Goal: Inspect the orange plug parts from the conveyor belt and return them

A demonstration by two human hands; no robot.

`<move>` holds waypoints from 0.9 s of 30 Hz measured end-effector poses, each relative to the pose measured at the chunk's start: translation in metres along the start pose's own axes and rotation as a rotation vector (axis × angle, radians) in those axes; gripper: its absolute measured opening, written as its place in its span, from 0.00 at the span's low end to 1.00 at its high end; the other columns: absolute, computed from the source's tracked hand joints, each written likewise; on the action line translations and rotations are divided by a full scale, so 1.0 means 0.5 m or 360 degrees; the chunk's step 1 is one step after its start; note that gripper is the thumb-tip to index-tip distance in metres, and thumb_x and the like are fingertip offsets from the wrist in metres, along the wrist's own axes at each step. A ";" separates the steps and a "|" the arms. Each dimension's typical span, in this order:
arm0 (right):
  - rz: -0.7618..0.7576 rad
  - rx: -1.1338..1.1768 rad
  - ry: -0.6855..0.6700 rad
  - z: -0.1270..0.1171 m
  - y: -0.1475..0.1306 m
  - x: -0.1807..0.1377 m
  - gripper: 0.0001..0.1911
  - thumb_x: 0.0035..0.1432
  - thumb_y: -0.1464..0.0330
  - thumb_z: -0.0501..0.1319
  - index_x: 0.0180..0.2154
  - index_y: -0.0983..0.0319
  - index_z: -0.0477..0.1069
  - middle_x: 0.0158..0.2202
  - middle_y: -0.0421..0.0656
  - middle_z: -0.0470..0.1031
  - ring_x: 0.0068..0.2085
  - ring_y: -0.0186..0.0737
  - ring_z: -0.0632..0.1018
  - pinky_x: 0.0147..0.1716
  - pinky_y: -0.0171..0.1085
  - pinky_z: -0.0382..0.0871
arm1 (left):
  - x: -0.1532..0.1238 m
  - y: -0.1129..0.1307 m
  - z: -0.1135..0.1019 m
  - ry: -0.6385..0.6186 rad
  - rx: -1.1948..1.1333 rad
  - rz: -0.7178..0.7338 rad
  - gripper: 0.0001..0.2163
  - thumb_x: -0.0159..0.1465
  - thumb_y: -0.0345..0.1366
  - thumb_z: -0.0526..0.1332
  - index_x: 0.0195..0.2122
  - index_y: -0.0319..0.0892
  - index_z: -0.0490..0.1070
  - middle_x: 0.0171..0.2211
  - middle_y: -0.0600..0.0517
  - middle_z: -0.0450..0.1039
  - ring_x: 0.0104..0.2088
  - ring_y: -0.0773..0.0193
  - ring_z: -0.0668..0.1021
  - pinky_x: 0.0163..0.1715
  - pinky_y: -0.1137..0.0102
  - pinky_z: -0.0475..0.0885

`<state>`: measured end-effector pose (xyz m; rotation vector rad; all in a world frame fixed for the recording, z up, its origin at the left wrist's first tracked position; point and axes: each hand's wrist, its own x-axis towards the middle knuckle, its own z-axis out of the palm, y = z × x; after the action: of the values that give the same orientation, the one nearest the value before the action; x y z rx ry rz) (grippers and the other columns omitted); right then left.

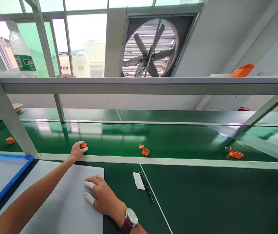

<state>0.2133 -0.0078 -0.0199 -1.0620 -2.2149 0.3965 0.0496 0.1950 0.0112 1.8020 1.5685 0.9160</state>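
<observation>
My left hand (77,152) reaches out over the green belt, its white-covered fingertips pinching a small orange plastic part (83,145). Closer in, my right hand (102,195) rests on a white sheet (63,195), fingers apart and holding nothing. White covers sit on two of its fingertips, and a watch (131,217) is on that wrist. To the right of the left hand, another orange part (145,151) lies on the belt with a smaller orange piece (141,146) beside it.
More orange parts lie on the green belt (114,136), at far left (10,140) and right (235,154). A pen (146,187) and white scrap (138,181) lie on the bench. A blue-edged tray (7,188) is at left. A shelf beam (139,85) crosses above, carrying a bottle (23,53).
</observation>
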 end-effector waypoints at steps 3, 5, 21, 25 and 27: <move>0.0018 -0.0013 -0.0005 0.003 0.003 -0.002 0.17 0.62 0.67 0.63 0.53 0.59 0.71 0.56 0.44 0.74 0.53 0.47 0.72 0.58 0.46 0.68 | 0.037 -0.013 0.012 0.0029 0.0111 -0.0008 0.14 0.69 0.40 0.62 0.52 0.39 0.71 0.51 0.45 0.73 0.47 0.55 0.78 0.47 0.55 0.76; 0.0029 -0.0016 -0.0001 0.005 0.005 -0.002 0.17 0.62 0.66 0.63 0.53 0.59 0.71 0.56 0.44 0.74 0.53 0.46 0.72 0.58 0.46 0.68 | 0.045 -0.022 0.012 0.0073 0.0173 0.0002 0.15 0.68 0.40 0.62 0.52 0.39 0.71 0.51 0.45 0.73 0.47 0.55 0.78 0.48 0.55 0.75; -0.0059 0.0017 0.0148 0.007 0.012 0.006 0.15 0.64 0.75 0.59 0.51 0.59 0.72 0.53 0.46 0.76 0.52 0.47 0.74 0.54 0.50 0.73 | -0.223 -0.047 -0.006 -0.0197 0.0350 0.1088 0.22 0.60 0.23 0.59 0.54 0.44 0.70 0.52 0.46 0.73 0.53 0.54 0.73 0.56 0.56 0.71; -0.0033 -0.0101 0.0273 0.012 0.034 0.003 0.15 0.65 0.75 0.56 0.51 0.58 0.73 0.52 0.47 0.77 0.52 0.48 0.76 0.52 0.51 0.74 | -0.219 -0.041 -0.003 -0.0237 0.0400 0.1147 0.18 0.60 0.22 0.58 0.50 0.42 0.72 0.49 0.46 0.75 0.50 0.54 0.74 0.53 0.58 0.73; -0.0014 -0.0164 0.0287 0.014 0.045 -0.002 0.16 0.65 0.75 0.56 0.51 0.58 0.73 0.52 0.47 0.77 0.53 0.49 0.76 0.53 0.52 0.74 | -0.218 -0.039 0.001 -0.0237 0.0422 0.1147 0.15 0.60 0.22 0.58 0.47 0.41 0.74 0.47 0.45 0.76 0.49 0.54 0.74 0.51 0.58 0.74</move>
<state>0.2220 0.0055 -0.0371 -1.0970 -2.0969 0.1764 0.0301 0.0902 -0.0180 2.6359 0.9733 0.8661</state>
